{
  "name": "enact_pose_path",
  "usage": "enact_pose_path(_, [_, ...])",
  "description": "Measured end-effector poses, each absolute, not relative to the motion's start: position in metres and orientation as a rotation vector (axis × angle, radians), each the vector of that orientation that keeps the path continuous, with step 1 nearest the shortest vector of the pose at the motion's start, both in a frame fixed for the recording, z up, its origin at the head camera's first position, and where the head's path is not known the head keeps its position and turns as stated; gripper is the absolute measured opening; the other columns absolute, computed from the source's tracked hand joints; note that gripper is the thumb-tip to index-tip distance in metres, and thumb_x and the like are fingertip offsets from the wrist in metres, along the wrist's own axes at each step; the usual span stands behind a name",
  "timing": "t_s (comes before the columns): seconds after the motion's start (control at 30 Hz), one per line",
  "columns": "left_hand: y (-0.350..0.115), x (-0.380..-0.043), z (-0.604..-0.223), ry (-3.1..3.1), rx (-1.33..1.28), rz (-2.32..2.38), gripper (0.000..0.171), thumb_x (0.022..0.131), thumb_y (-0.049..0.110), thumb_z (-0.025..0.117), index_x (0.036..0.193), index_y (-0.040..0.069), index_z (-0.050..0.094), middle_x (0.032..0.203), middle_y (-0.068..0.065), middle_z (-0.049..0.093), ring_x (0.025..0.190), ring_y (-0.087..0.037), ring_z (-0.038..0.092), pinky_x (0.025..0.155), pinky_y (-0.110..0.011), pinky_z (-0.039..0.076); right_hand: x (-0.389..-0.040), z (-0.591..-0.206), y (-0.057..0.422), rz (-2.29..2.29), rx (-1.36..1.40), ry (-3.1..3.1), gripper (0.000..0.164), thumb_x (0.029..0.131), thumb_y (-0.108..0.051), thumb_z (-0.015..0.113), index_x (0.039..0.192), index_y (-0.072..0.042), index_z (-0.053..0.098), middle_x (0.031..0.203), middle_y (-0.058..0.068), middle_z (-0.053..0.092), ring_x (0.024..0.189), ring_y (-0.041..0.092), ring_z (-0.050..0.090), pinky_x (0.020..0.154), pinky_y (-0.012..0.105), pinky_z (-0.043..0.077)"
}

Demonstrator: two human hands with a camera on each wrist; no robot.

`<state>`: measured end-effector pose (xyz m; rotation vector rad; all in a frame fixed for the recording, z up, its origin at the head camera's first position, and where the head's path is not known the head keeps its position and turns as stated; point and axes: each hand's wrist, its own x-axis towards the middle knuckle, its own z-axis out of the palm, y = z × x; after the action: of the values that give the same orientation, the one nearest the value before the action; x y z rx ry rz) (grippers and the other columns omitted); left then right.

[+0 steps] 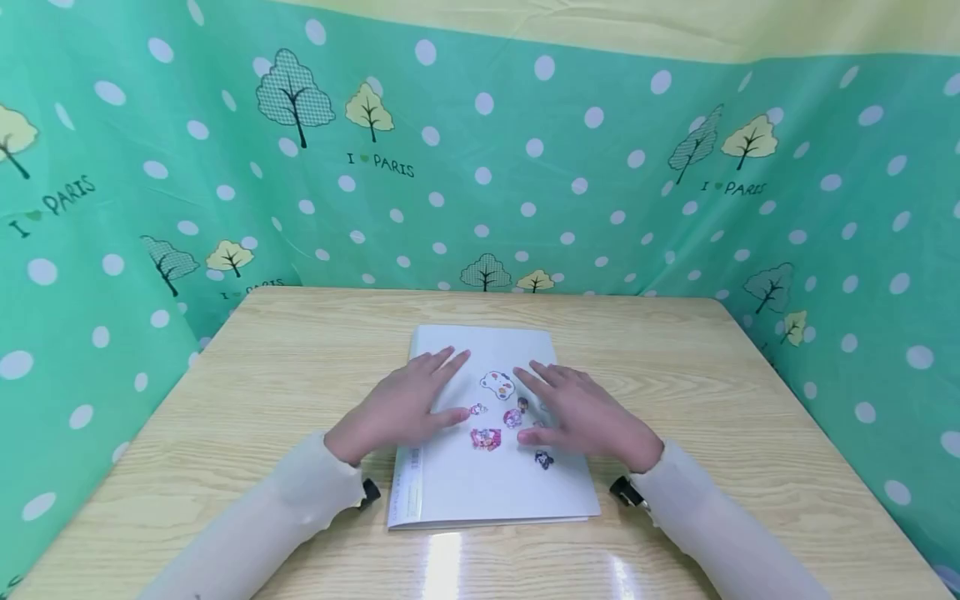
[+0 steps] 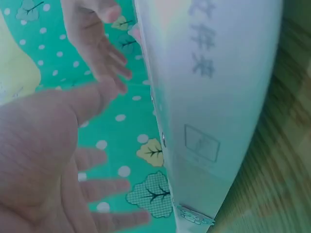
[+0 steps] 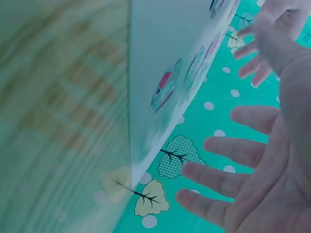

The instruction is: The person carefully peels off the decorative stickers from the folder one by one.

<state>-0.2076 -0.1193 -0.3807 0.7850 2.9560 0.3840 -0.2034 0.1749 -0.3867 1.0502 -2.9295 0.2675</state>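
Observation:
A white file folder (image 1: 495,492) with several cartoon stickers lies closed on the wooden table, its spine to the left. Over its left half is my left hand (image 1: 405,404), fingers spread. My right hand (image 1: 581,412) is spread above the right half, partly covering some stickers. Both wrist views show a gap between the fingers and the cover, and neither hand holds anything. Near the cover's middle is a palette-shaped sticker (image 1: 497,384), with a pink rectangular sticker (image 1: 486,439) below it. Printed characters mark the folder's spine (image 2: 201,97) in the left wrist view.
The wooden table (image 1: 300,350) extends around the folder on all sides. Behind it and along both sides hangs a green curtain (image 1: 510,150) with white dots and tree prints. A black wrist strap part (image 1: 367,495) shows under the left sleeve, another (image 1: 626,492) under the right.

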Motion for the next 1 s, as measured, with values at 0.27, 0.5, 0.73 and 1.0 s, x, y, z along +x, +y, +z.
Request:
enact_pose_path(0.27, [-0.13, -0.22, -0.383, 2.907, 0.418, 0.662, 0.085, 0.095, 0.05, 0.069, 0.159, 0.006, 0.034, 0.163, -0.023, 0.03, 0.145, -0.049, 0.033, 0.112, -0.064, 0.036, -0.208, -0.389, 0.179, 0.464, 1.049, -3.072, 0.09, 0.082, -0.06, 0.077, 0.154, -0.015, 0.047, 0.154, 0.016, 0.048, 0.141, 0.037, 0.047, 0.112, 0.053, 0.042])
enact_pose_path(0.5, [-0.137, -0.231, -0.386, 2.864, 0.311, 0.738, 0.079, 0.097, 0.043, 0.069, 0.154, -0.002, 0.038, 0.154, -0.028, 0.041, 0.141, -0.046, 0.042, 0.113, -0.06, 0.038, -0.21, -0.39, 0.187, 0.536, 1.173, -3.12, 0.097, 0.076, -0.06, 0.083, 0.152, -0.011, 0.049, 0.157, 0.025, 0.04, 0.143, 0.044, 0.04, 0.113, 0.056, 0.039])
enact_pose_path(0.73, [-0.142, -0.239, -0.391, 2.874, 0.309, 0.741, 0.067, 0.096, 0.035, 0.072, 0.141, -0.01, 0.052, 0.125, -0.026, 0.06, 0.094, -0.031, 0.067, 0.078, -0.04, 0.058, -0.21, -0.392, 0.186, 0.536, 1.174, -3.168, 0.096, 0.077, -0.055, 0.085, 0.153, -0.01, 0.048, 0.16, 0.025, 0.036, 0.146, 0.046, 0.035, 0.115, 0.058, 0.036])
enact_pose_path(1.0, [-0.145, -0.24, -0.391, 2.81, 0.282, 0.862, 0.065, 0.096, 0.022, 0.073, 0.144, -0.012, 0.047, 0.125, -0.03, 0.061, 0.068, -0.019, 0.066, 0.064, -0.031, 0.057, -0.207, -0.392, 0.183, 0.517, 1.127, -3.252, 0.101, 0.075, -0.055, 0.086, 0.156, -0.013, 0.043, 0.165, 0.021, 0.028, 0.15, 0.046, 0.025, 0.118, 0.059, 0.03])
